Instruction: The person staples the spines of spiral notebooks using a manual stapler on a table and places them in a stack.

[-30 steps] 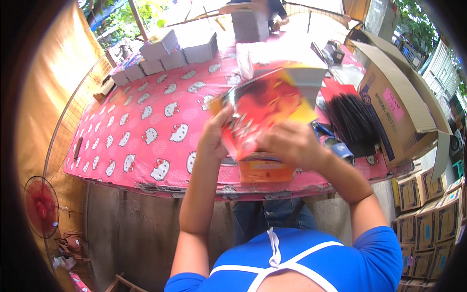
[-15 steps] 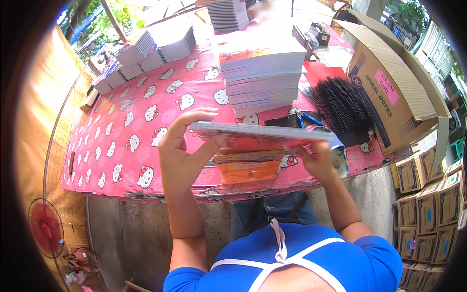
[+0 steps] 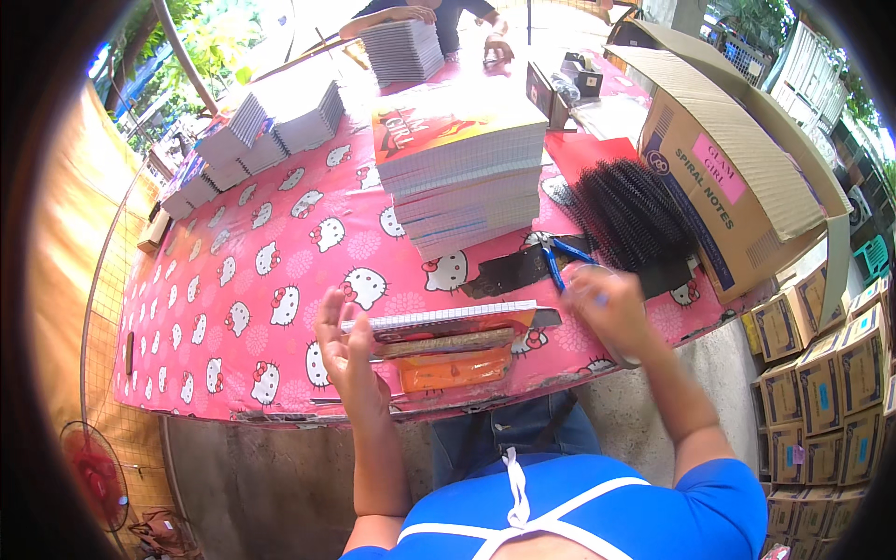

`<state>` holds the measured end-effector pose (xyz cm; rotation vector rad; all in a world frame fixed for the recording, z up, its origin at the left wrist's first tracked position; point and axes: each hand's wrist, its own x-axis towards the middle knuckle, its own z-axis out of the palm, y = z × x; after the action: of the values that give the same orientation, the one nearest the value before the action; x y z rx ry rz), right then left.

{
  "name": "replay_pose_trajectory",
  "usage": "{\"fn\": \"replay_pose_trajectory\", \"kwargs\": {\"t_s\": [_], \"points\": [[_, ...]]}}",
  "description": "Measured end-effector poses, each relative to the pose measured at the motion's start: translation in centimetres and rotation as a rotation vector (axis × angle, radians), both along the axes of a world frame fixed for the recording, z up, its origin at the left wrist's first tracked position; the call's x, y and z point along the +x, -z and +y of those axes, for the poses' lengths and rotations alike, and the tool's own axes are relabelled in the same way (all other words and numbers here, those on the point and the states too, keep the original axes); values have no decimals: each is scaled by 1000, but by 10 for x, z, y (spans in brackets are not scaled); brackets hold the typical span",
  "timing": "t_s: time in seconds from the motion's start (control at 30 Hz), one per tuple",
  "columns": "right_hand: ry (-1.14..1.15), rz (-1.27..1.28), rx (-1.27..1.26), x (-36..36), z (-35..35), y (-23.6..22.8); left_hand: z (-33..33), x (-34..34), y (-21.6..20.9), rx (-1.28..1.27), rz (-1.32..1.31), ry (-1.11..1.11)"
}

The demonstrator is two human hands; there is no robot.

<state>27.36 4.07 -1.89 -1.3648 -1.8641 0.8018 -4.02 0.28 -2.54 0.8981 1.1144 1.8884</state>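
Note:
A thin book of loose-edged pages [image 3: 448,319] rests on a brown slab [image 3: 446,344] over an orange wrapped block [image 3: 455,371] at the table's near edge. Beside its left end my left hand [image 3: 353,364] is open, fingers apart, thumb close to the pages. Off the right end, my right hand [image 3: 609,308] is smeared by motion, near blue-handled pliers [image 3: 557,264]. Its fingers are too blurred to show a grip. Under the pliers lies a black flat piece [image 3: 504,279]. Black spiral coils [image 3: 639,217] lie bunched beyond my right hand.
A tall stack of books [image 3: 462,187] stands mid-table. An open carton [image 3: 719,177] sits at the right. Bound notebooks [image 3: 257,135] are piled far left. Across the table a person rests a hand on another notebook stack [image 3: 403,51]. Cartons [image 3: 821,373] are stacked beyond the right edge.
The book, held up between both hands before, now lies lower on the slab. My right hand has left it and moved toward the pliers; my left hand has loosened its hold.

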Motion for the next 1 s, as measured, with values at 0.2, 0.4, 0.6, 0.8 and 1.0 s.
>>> {"fn": "replay_pose_trajectory", "kwargs": {"t_s": [0.2, 0.4, 0.6, 0.8, 1.0], "points": [[343, -800, 101, 42, 147, 47, 8, 12, 4, -31, -4, -26], [336, -896, 95, 97, 150, 49, -12, 48, -31, 339, 778, -466], [374, -631, 287, 101, 155, 49, -9, 92, -42, 206, 1738, -54], [113, -267, 533, 70, 124, 17, 2, 86, -25, 288, 1247, 45], [-162, 54, 428, 13, 5, -21, 3, 90, -29, 315, 1267, -61]]}}
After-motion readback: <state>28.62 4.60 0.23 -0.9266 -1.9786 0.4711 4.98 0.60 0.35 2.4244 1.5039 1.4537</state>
